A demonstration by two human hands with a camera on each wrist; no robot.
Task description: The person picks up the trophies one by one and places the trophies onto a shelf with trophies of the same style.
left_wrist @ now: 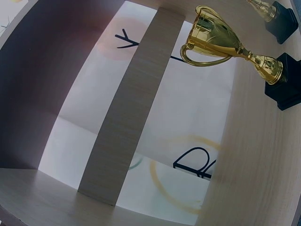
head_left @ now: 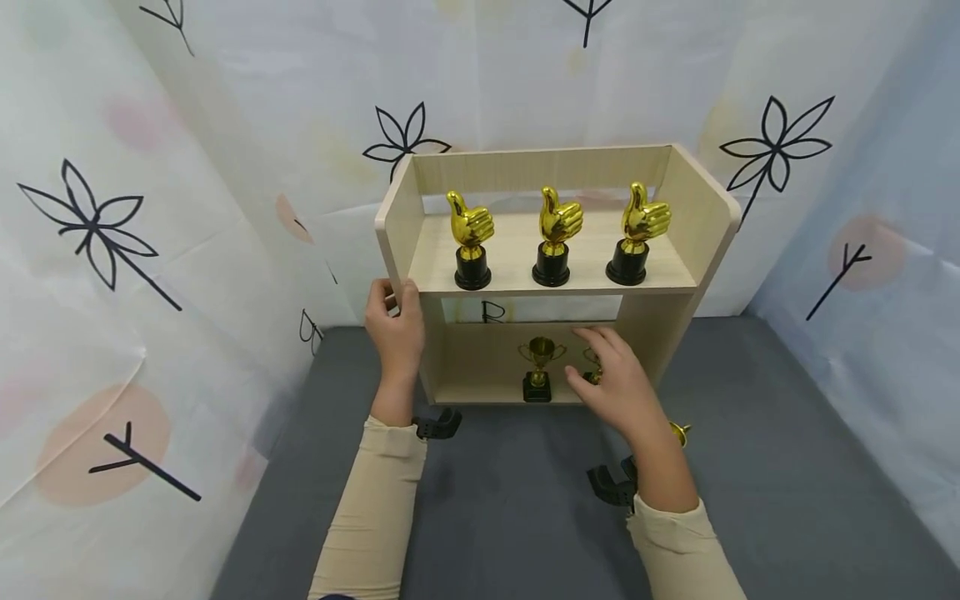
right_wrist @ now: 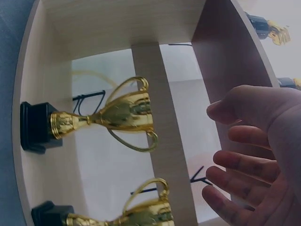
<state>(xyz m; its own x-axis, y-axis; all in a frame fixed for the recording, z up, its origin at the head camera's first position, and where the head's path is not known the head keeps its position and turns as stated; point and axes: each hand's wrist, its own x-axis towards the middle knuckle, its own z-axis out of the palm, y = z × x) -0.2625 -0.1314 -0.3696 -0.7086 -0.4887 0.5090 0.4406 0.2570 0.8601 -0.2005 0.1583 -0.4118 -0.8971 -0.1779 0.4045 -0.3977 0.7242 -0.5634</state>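
Observation:
A pale wooden two-tier shelf (head_left: pixel 540 163) stands on the table. My left hand (head_left: pixel 397 332) grips the edge of its left side panel, thumb in front. On the lower tier stands a gold cup trophy (head_left: pixel 538 354) with two handles and a black base; a second cup trophy (right_wrist: pixel 150 214) is to its right, partly hidden by my right hand in the head view. My right hand (head_left: pixel 618 383) is in front of the lower tier, fingers spread and apart from both cups in the right wrist view. Three gold thumbs-up trophies (head_left: pixel 558 225) with black bases line the upper tier.
Another gold object (head_left: pixel 680 432) lies on the grey table (head_left: pixel 517 517) beside my right forearm, mostly hidden by it. Behind the shelf hangs a white cloth (head_left: pixel 570 92) with black leaf drawings, and it continues along both sides.

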